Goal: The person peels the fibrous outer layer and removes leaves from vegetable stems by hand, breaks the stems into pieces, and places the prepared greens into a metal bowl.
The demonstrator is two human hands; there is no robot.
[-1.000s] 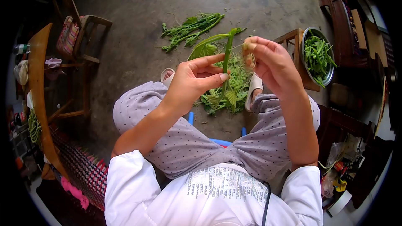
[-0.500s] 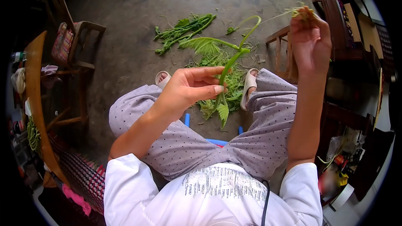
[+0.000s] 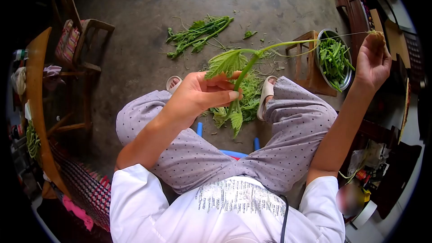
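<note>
One leafy green stem (image 3: 247, 67) hangs in the air above the floor (image 3: 144, 40), near the middle of the view, its leaves attached and a long tendril reaching toward 3 o'clock. At its 8 o'clock, the left hand (image 3: 191, 93) has its grip closed on it, thumb against fingers. Well apart at 3 o'clock, the right hand (image 3: 372, 65) has its fingertips closed on a small tangle of fibre, with a fine strand trailing from it. This stem looks part-way through: some fibre is off, the leaves are on. Trimmed green pieces already fill much of a metal bowl (image 3: 347, 79) at 3 o'clock, beside or on a wooden stool (image 3: 313, 69). A heap of leafy, stringy scraps (image 3: 253, 94) lies at 6 o'clock, while a bundle of leafy stems (image 3: 202, 33) at 10 o'clock seems left to be worked. Small lines of print cover the white shirt (image 3: 238, 195) at 6 o'clock, too fine to read; no brand is legible.
</note>
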